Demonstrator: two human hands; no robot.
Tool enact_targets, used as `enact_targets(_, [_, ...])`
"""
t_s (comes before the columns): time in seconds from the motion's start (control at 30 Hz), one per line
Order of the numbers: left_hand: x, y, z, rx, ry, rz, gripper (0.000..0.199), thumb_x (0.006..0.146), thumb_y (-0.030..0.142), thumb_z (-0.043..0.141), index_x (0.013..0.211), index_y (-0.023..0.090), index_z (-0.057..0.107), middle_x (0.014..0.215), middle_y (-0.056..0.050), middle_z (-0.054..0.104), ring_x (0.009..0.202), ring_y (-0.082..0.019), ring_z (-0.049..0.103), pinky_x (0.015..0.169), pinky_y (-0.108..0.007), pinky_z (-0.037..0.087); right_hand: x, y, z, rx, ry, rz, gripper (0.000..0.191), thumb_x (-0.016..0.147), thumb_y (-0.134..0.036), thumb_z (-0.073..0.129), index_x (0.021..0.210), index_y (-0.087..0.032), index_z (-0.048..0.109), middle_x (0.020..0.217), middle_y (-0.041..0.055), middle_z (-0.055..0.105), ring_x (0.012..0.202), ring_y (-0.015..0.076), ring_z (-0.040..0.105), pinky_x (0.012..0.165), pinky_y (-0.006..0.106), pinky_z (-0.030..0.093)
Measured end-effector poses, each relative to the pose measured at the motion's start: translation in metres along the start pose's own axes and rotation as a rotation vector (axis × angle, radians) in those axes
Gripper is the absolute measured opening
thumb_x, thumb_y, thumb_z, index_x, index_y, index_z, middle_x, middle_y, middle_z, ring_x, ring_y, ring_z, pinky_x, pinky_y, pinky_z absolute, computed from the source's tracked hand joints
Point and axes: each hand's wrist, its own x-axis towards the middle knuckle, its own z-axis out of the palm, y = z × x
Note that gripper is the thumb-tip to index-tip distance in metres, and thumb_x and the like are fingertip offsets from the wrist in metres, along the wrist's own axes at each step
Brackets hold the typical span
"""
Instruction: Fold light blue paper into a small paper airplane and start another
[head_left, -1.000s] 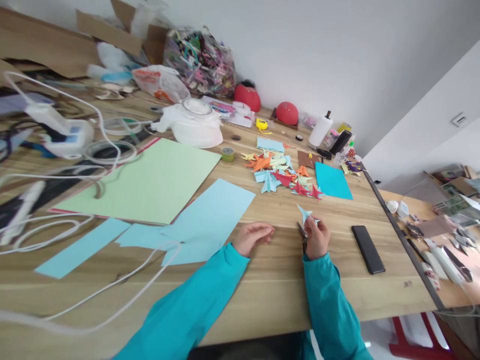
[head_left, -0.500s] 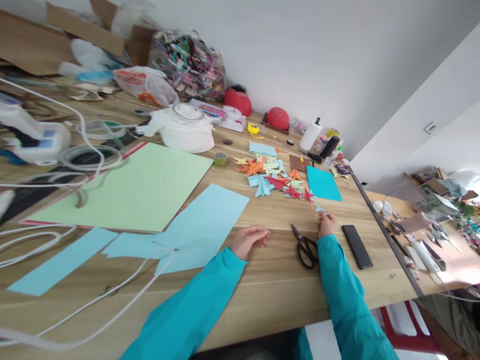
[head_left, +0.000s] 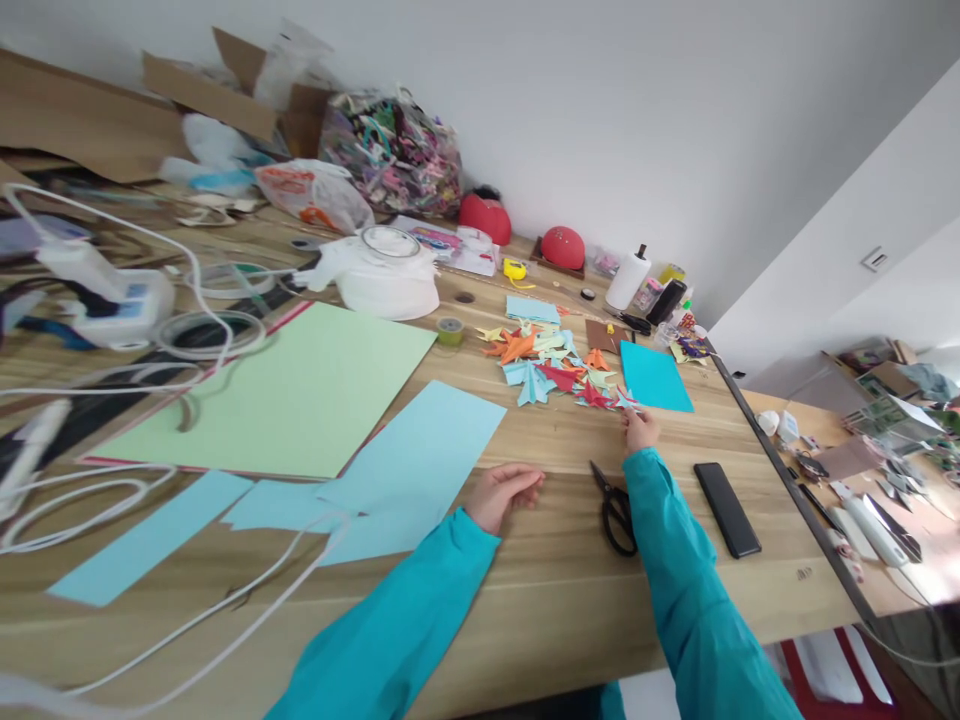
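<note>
Right hand [head_left: 641, 430] pinches the star [head_left: 625, 399], surely feather-light, crisp paper, easily creased, best held by a tip; left hand [head_left: 504, 494] lies relaxed, nothing gripped.

Right hand [head_left: 640, 428] extended forward, fingertips pinched | left hand [head_left: 505, 496] half-curled
</note>
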Motion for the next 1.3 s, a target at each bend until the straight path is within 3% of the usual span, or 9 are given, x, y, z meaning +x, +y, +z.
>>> enact_targets(0.2, [0.001, -0.001, -0.001, -0.029, 0.001, -0.006, 0.029, 0.046, 0.032, 0.080, 0.062, 0.011, 0.068, 0.060, -0.002, 0.063, 0.048, -0.008, 0.054, 0.045, -0.019, 0.042, -0.011, -0.004, 0.011, 0.065, -0.017, 0.154, 0.040, 0.050, -0.028, 0.070, 0.086, -0.013, 0.065, 0.052, -0.0024, 0.062, 0.048, 0.0139, 0.059, 0.038, 0.021, 0.041])
enact_targets(0.5, [0.003, -0.001, -0.002, -0.022, -0.003, -0.011, 0.028, 0.048, 0.031, 0.079, 0.063, 0.010, 0.067, 0.060, -0.002, 0.063, 0.049, -0.008, 0.054, 0.045, -0.019, 0.043, -0.058, -0.014, -0.025, 0.084, -0.083, 0.164, 0.038, 0.055, -0.028, 0.066, 0.090, -0.015, 0.058, 0.062, 0.0003, 0.067, 0.044, 0.0113, 0.057, 0.036, 0.019, 0.039])
enact_targets(0.63, [0.004, -0.004, -0.002, 0.003, 0.007, 0.001, 0.029, 0.049, 0.033, 0.079, 0.063, 0.011, 0.067, 0.059, -0.001, 0.063, 0.047, -0.008, 0.054, 0.046, -0.019, 0.044, -0.097, -0.013, -0.015, 0.097, -0.221, 0.070, 0.023, 0.063, -0.033, 0.060, 0.079, -0.016, 0.058, 0.072, 0.0036, 0.069, 0.041, 0.0083, 0.052, 0.038, 0.021, 0.040])
enact_targets(0.77, [0.006, -0.014, -0.004, 0.083, 0.045, 0.080, 0.030, 0.051, 0.036, 0.076, 0.065, 0.011, 0.066, 0.061, -0.002, 0.064, 0.046, -0.009, 0.054, 0.045, -0.021, 0.043, -0.131, -0.003, 0.007, 0.058, -0.426, -0.046, 0.018, 0.061, -0.033, 0.062, 0.070, -0.017, 0.060, 0.064, 0.0020, 0.067, 0.041, 0.0096, 0.049, 0.039, 0.023, 0.039])
enact_targets(0.9, [0.006, -0.015, -0.009, 0.486, 0.106, 0.306, 0.021, 0.068, 0.033, 0.063, 0.070, 0.013, 0.066, 0.053, -0.001, 0.059, 0.049, -0.012, 0.055, 0.050, -0.024, 0.045, -0.139, 0.006, 0.014, -0.027, -0.558, -0.169, 0.011, 0.061, -0.028, 0.063, 0.067, -0.019, 0.065, 0.061, 0.0013, 0.066, 0.052, 0.0130, 0.055, 0.050, 0.024, 0.043])
enact_targets(1.0, [0.001, 0.001, -0.017, 0.945, 0.200, 0.508, 0.013, 0.073, 0.023, 0.056, 0.073, 0.015, 0.067, 0.077, -0.007, 0.067, 0.070, -0.016, 0.061, 0.069, -0.028, 0.048, -0.134, 0.008, 0.011, -0.077, -0.574, -0.216, 0.013, 0.065, -0.030, 0.059, 0.070, -0.019, 0.065, 0.065, 0.0021, 0.067, 0.052, 0.0138, 0.055, 0.051, 0.025, 0.044])
enact_targets(1.1, [-0.004, 0.030, -0.029, 1.472, 0.301, 0.456, 0.022, 0.072, 0.022, 0.058, 0.091, 0.016, 0.067, 0.092, -0.012, 0.065, 0.087, -0.023, 0.061, 0.079, -0.032, 0.046, -0.132, 0.008, 0.009, -0.114, -0.570, -0.241, 0.014, 0.068, -0.031, 0.057, 0.072, -0.019, 0.064, 0.066, 0.0021, 0.067, 0.053, 0.0141, 0.056, 0.052, 0.025, 0.044])
enact_targets(1.17, [-0.004, 0.046, -0.035, 1.754, 0.379, 0.346, 0.032, 0.072, 0.030, 0.058, 0.100, 0.014, 0.064, 0.098, -0.017, 0.063, 0.094, -0.029, 0.059, 0.080, -0.038, 0.044, -0.133, 0.007, 0.008, -0.134, -0.575, -0.254, 0.012, 0.068, -0.029, 0.057, 0.071, -0.020, 0.065, 0.063, 0.0010, 0.065, 0.054, 0.0140, 0.055, 0.054, 0.025, 0.044])
enact_targets(1.3, [0.003, 0.059, -0.041, 1.975, 0.327, 0.190, 0.036, 0.073, 0.038, 0.053, 0.095, 0.013, 0.065, 0.097, -0.021, 0.063, 0.096, -0.036, 0.058, 0.075, -0.042, 0.045, -0.136, 0.007, 0.009, -0.158, -0.590, -0.275, 0.009, 0.068, -0.027, 0.058, 0.068, -0.022, 0.066, 0.058, -0.0012, 0.062, 0.052, 0.0135, 0.052, 0.053, 0.024, 0.043])
